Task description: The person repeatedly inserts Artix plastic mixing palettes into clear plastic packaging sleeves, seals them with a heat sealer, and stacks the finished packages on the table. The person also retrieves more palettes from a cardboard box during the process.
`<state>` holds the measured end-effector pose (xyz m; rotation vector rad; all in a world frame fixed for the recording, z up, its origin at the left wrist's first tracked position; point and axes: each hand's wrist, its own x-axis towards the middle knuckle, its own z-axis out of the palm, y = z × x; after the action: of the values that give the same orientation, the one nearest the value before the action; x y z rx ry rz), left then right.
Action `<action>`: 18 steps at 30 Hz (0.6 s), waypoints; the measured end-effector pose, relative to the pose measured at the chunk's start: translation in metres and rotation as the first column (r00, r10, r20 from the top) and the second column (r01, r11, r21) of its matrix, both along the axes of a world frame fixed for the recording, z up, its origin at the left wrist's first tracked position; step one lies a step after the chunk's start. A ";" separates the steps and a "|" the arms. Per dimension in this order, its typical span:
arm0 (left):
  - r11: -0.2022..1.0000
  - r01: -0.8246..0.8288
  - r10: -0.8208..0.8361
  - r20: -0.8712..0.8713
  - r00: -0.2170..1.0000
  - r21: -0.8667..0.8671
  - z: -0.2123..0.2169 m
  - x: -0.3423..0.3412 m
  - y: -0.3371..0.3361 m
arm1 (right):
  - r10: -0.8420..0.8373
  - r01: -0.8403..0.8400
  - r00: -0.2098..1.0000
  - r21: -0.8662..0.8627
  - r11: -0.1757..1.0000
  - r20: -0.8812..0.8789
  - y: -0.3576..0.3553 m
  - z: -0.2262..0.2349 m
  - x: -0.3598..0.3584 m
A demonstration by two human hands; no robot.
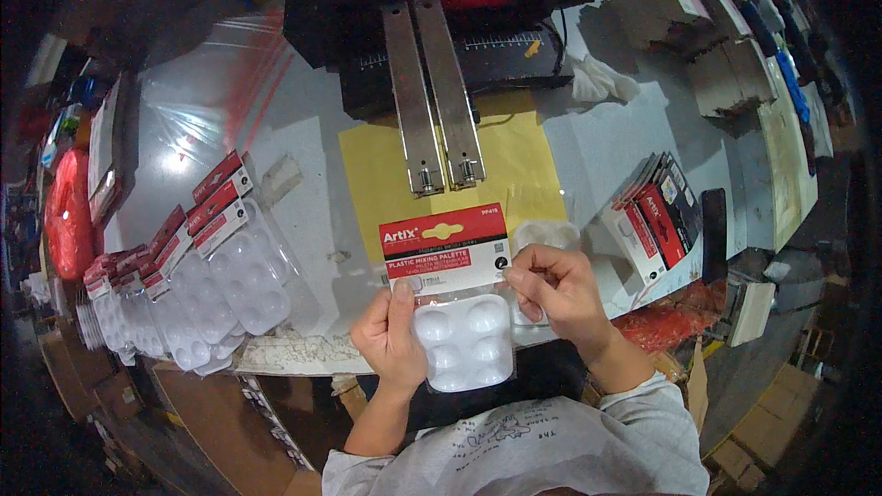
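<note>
Upright before me is a white plastic paint palette (464,349) with round wells, in a clear bag under a red and white header card (446,243). My left hand (393,335) is closed on the card's lower left corner, thumb on the front. At the lower right corner, my right hand (562,294) pinches the card's edge between thumb and fingers. Partly hidden behind that hand, a second white palette (548,235) lies at the table's near edge. Beyond the card, a machine's two metal bars (432,92) reach toward me over a yellow sheet (367,161).
Several carded palettes (262,280) lie overlapping in a row at the left. Header cards (652,220) are stacked at the right, beside a dark phone-like slab (712,234). The black machine (317,9) stands at the back. Cardboard stacks (661,5) and a white cloth (602,81) are far right.
</note>
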<state>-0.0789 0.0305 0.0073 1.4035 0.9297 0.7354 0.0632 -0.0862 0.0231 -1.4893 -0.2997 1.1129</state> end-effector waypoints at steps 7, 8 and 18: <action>0.999 -0.027 0.028 -0.024 0.999 0.046 -0.013 0.030 0.024 | -0.209 0.232 0.966 0.155 0.960 -0.153 0.028 -0.018 0.008; 0.998 -0.010 0.011 -0.022 1.000 0.057 -0.013 0.030 0.023 | -0.220 0.233 0.966 0.084 0.969 -0.138 0.028 -0.018 0.008; 0.998 0.042 -0.038 0.095 0.995 -0.040 -0.021 0.047 0.045 | -0.210 0.215 0.977 0.164 0.963 -0.048 0.045 -0.030 0.023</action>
<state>-0.0324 0.0752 -0.0133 1.3358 0.8366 0.7421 0.0861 -0.0412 -0.0068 -1.3205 -0.2018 0.9143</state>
